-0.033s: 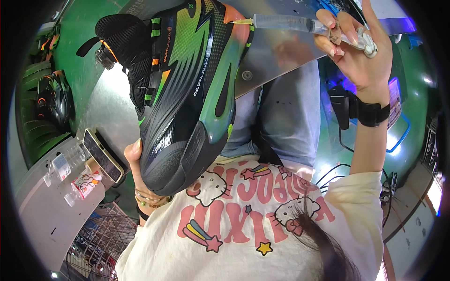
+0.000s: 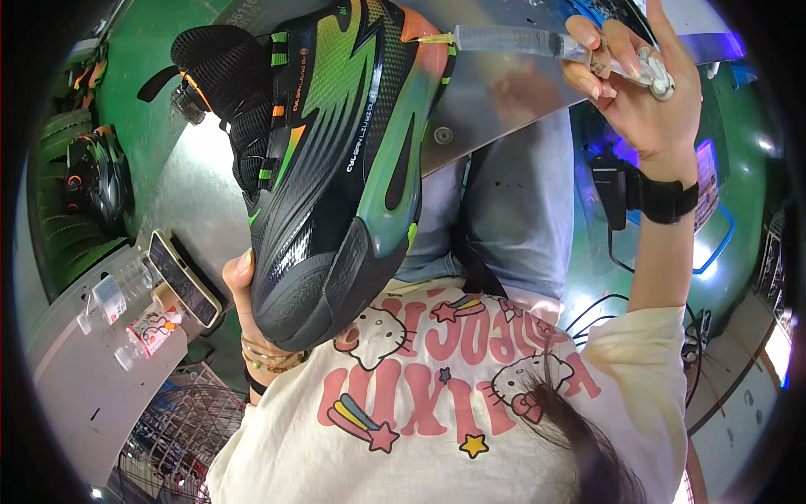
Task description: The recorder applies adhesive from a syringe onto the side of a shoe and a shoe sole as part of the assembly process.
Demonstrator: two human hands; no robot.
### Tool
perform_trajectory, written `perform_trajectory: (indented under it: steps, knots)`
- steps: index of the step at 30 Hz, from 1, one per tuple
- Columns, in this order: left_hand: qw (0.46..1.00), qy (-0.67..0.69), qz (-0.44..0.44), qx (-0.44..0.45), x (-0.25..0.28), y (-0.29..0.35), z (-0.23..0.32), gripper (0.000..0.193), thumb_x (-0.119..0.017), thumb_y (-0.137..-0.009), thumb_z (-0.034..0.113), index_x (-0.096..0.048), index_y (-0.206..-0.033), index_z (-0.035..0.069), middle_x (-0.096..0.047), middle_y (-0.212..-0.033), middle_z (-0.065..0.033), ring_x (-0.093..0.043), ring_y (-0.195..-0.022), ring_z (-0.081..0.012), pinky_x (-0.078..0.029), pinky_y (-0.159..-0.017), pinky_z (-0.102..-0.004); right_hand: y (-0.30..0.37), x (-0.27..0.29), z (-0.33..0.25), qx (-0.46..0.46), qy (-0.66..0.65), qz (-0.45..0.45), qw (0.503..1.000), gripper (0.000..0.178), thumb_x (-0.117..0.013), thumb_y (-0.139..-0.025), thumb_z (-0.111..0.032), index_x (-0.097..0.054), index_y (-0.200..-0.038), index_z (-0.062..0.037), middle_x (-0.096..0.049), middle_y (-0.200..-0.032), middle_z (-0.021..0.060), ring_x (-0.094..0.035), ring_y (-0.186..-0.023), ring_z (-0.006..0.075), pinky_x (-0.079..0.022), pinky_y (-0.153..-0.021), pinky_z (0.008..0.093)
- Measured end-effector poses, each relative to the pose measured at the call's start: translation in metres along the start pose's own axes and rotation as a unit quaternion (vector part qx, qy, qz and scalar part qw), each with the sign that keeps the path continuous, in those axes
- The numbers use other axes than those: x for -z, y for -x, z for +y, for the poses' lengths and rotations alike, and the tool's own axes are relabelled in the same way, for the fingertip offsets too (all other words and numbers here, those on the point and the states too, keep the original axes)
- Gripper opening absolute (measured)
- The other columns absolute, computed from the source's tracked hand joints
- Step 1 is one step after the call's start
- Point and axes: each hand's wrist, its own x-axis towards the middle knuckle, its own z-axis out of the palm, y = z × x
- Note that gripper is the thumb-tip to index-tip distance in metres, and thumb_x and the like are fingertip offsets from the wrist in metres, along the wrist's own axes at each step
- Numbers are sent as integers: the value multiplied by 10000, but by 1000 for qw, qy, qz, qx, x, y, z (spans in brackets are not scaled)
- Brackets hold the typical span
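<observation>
A black, green and orange sneaker (image 2: 336, 160) fills the middle, its toe toward me and its heel at the far end. My left hand (image 2: 240, 275) grips it by the toe; the thumb shows at the side, while the other fingers are hidden beneath. In my right hand (image 2: 651, 92) is a clear syringe (image 2: 508, 40) with a yellow-based needle, the fingers curled round its barrel and plunger end. The needle tip meets the orange heel area, by the line between upper and sole. Whitish stuff sits on the plunger end near the palm.
Beneath the shoe lies a metal tabletop (image 2: 495, 109). On the left, a green ribbed conveyor (image 2: 63, 164) carries another dark sneaker (image 2: 99, 181). A phone (image 2: 185, 280) leans beside plastic bottles (image 2: 122, 294) on a pale surface. Cables (image 2: 588, 315) hang at the right.
</observation>
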Motion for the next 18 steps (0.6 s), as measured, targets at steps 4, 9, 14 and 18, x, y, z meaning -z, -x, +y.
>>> perform_trajectory:
  steps: [4,9,14,18]
  knots:
    - [995,16,-89,39,12,-3,2,590,-518,-802,329,-442,-1236,-64,-544,-1183,-236,-602,-993,-318,-495,-895,-407,-3,4,-6,-8,22,-7,1000,798,-217,-911,-607,-535,-498,-3,-545,-770,201,-412,-475,230,-391,-527,332]
    - [992,26,-111,61,9,2,0,620,-596,-767,288,-425,-1250,-60,-551,-1178,-210,-596,-1016,-287,-483,-910,-386,28,-28,-18,6,265,-63,962,679,-122,-957,-506,-428,-566,-43,-452,-888,164,-386,-680,241,-317,-659,285]
    - [986,19,-140,86,11,-5,-20,630,-616,-754,271,-421,-1254,-59,-553,-1176,-203,-594,-1021,-279,-481,-912,-382,66,-65,8,60,328,33,942,716,-44,-950,-505,-438,-587,-31,-483,-944,205,-427,-667,248,-323,-657,292]
    - [987,1,-148,69,14,-5,-37,640,-631,-743,258,-417,-1257,-57,-554,-1174,-198,-592,-1026,-274,-479,-914,-378,77,-78,29,86,429,14,899,786,13,-942,-513,-483,-616,3,-497,-896,219,-459,-678,243,-354,-696,309]
